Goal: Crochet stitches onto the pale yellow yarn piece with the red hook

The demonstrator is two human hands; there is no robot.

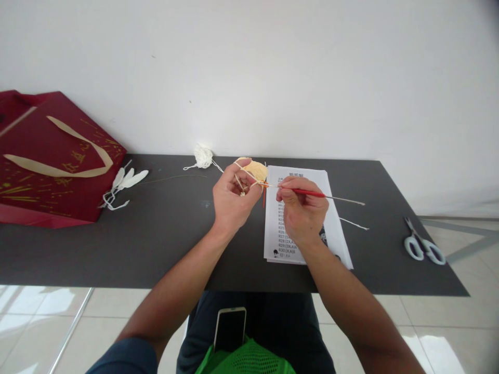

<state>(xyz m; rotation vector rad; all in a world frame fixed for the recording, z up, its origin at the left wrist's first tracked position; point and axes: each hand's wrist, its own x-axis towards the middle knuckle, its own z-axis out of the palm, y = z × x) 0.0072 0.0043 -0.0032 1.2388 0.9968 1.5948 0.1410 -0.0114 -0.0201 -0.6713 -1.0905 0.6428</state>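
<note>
In my right hand (306, 205) is a crochet hook (312, 192) with a red handle, its metal tip pointing left toward my other hand. White yarn (246, 170) runs over the raised fingers of my left hand (234, 195). Its thumb and finger pinch the yarn where the hook tip meets it; any worked piece there is too small to make out. Just behind those fingers lies a pale yellow ball (256, 170), partly hidden, with a bit of orange beside it. A ball of white yarn (203, 156) sits at the table's back edge, a strand trailing toward my left hand.
Printed sheets (292, 249) lie beneath my right hand on the dark table (171, 249). Scissors (423, 244) rest near the right edge. White leaf-shaped pieces (130, 179) lie beside a red gift bag (58, 156) at left. A phone (230, 330) is on my lap.
</note>
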